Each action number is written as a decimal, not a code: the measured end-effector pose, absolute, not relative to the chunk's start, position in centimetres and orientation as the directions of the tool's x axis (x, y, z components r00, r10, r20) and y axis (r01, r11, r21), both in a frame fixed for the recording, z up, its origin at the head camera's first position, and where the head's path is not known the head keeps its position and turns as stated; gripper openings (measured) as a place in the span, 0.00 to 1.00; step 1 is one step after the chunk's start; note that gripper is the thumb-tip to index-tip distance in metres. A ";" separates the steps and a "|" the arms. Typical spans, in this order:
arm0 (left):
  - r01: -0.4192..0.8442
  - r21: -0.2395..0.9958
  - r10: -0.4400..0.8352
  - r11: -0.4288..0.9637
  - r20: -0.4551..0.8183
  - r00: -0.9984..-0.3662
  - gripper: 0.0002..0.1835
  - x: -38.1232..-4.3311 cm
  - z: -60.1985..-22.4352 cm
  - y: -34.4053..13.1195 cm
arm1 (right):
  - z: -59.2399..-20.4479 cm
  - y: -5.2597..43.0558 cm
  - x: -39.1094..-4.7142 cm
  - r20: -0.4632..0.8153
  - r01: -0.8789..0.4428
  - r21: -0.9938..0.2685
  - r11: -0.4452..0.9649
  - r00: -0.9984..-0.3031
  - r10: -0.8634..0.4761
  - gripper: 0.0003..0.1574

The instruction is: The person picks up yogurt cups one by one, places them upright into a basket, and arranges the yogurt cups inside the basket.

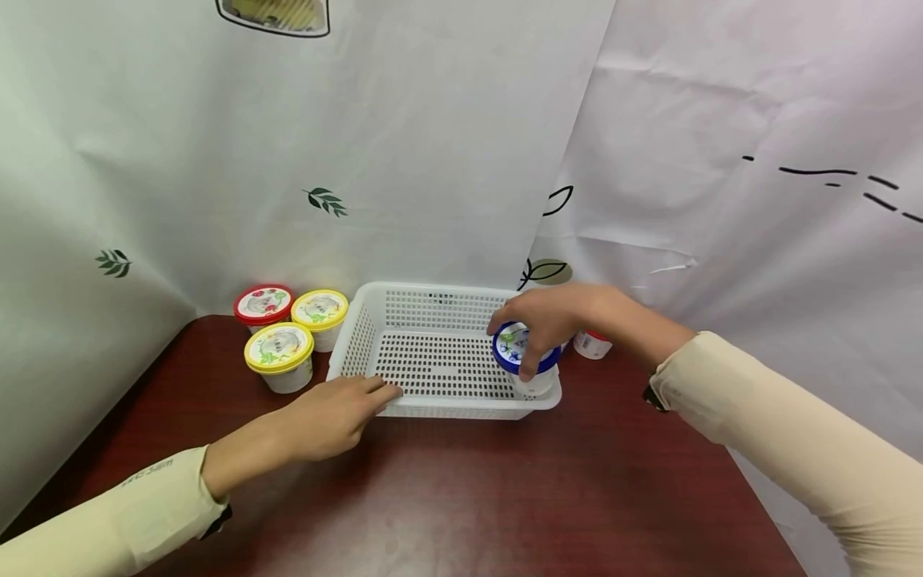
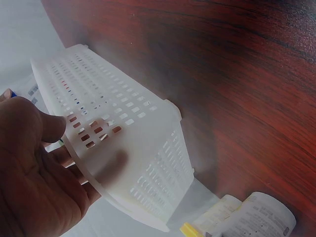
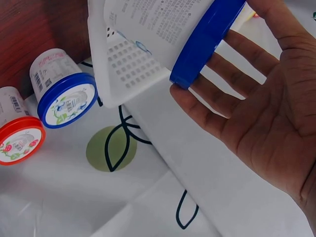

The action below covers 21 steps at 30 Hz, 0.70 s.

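A white perforated plastic basket (image 1: 457, 407) stands near the back of the table. My left hand (image 1: 328, 417) grips its front left rim, with the thumb outside the wall and fingers behind it in the left wrist view. At the basket's right end, my right hand (image 1: 551, 316) holds a white tub with a blue lid (image 1: 510, 344) from above, fingers spread round the lid's edge. This tub is upright within the basket's rim; whether it touches the basket floor I cannot tell. Only this tub shows in the basket.
Left of the basket stand a red-lidded tub (image 1: 264, 304) and two yellow-lidded tubs (image 1: 280, 349). To its right, the right wrist view shows another blue-lidded tub (image 3: 66, 98) and a red-lidded tub (image 3: 20, 140). A white printed cloth (image 1: 433, 160) hangs behind the dark red table (image 1: 461, 497).
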State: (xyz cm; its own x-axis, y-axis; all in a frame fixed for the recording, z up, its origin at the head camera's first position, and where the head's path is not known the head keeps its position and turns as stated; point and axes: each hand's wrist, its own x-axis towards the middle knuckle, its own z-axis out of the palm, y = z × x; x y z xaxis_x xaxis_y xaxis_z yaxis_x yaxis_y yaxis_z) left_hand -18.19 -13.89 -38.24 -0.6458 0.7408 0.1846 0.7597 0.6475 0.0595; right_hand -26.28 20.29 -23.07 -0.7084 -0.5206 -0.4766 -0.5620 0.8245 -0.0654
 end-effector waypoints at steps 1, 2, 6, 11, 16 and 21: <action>0.761 0.059 0.741 0.647 0.186 -0.645 0.24 -18.2 -38.2 -13.9 | -23.1 20.2 -26.3 -0.480 -0.569 -0.060 0.820 -0.704 -0.524 0.54; 0.760 0.059 0.741 0.647 0.187 -0.645 0.24 -18.2 -38.2 -13.9 | -23.1 20.0 -26.3 -0.483 -0.578 -0.056 0.814 -0.698 -0.529 0.55; 0.763 0.058 0.742 0.644 0.192 -0.642 0.23 -18.2 -38.3 -13.9 | -23.2 19.6 -26.2 -0.489 -0.591 -0.052 0.805 -0.687 -0.537 0.55; 0.763 0.067 0.742 0.643 0.193 -0.642 0.23 -18.1 -38.4 -14.0 | -24.2 19.1 -26.2 -0.499 -0.582 -0.071 0.810 -0.682 -0.534 0.54; 0.762 0.071 0.744 0.644 0.175 -0.645 0.25 -18.0 -38.4 -14.0 | -25.7 18.9 -26.2 -0.512 -0.557 -0.080 0.827 -0.689 -0.514 0.53; 0.759 0.066 0.743 0.648 0.168 -0.648 0.25 -18.0 -38.3 -14.0 | -26.5 19.0 -26.3 -0.494 -0.561 -0.080 0.824 -0.695 -0.522 0.52</action>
